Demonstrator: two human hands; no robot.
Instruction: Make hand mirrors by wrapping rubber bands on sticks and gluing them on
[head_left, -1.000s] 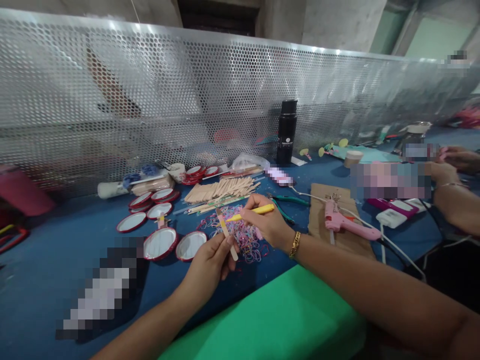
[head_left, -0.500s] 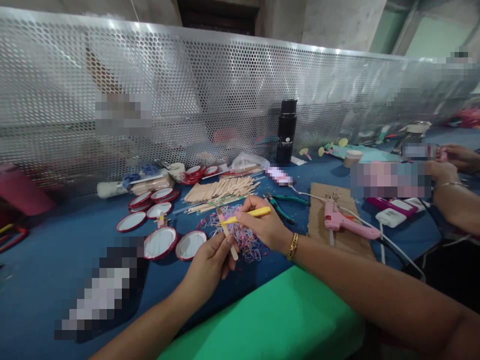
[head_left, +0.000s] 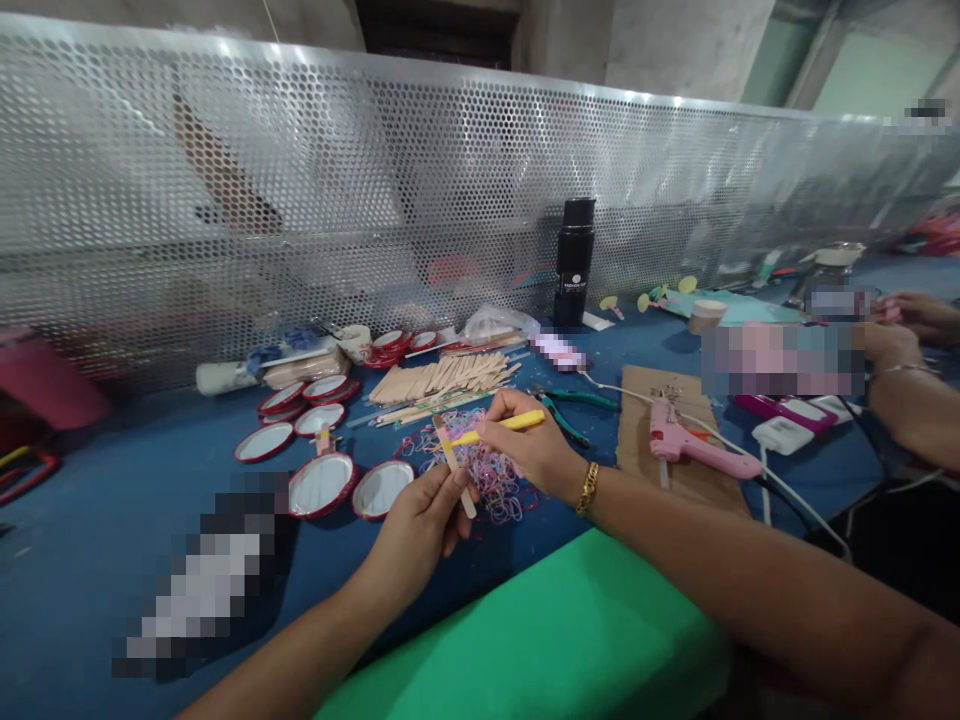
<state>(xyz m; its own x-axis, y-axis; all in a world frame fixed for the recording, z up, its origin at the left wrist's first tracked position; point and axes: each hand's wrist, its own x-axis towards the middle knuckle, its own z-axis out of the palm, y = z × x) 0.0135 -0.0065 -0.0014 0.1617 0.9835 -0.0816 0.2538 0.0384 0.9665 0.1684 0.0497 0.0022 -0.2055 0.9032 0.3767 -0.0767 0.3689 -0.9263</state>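
- Head view: the left hand [head_left: 420,515] grasps a flat wooden stick [head_left: 451,461], its thumb pressed on the near part of it and its other fingers curled around underneath.
- The stick slants between that thumb and the fingers; its short pale end pokes out past the thumb toward the wearer, while the longer coloured part reaches away beyond the fingertips.
- Bands of colour show on that far part, with yellow nearest the grip and a brownish tip at the end.
- The right hand [head_left: 532,445] pinches a yellow pen [head_left: 517,422] between thumb and forefinger, the remaining fingers folded in; its point meets the yellow band, or sits just beside it, too small to tell which.
- The right fingertips stand off to the right of the stick, apart from it, with only the pen bridging the gap.
- Below both hands lies a tangle of coloured loops [head_left: 504,500] on the blue table [head_left: 67,560].
- Behind it is a heap of plain sticks [head_left: 442,380]; to the left, red-rimmed lids [head_left: 322,487].
- To the right are green-handled pliers [head_left: 581,400] and a pink glue gun [head_left: 697,455] over cardboard [head_left: 636,410].
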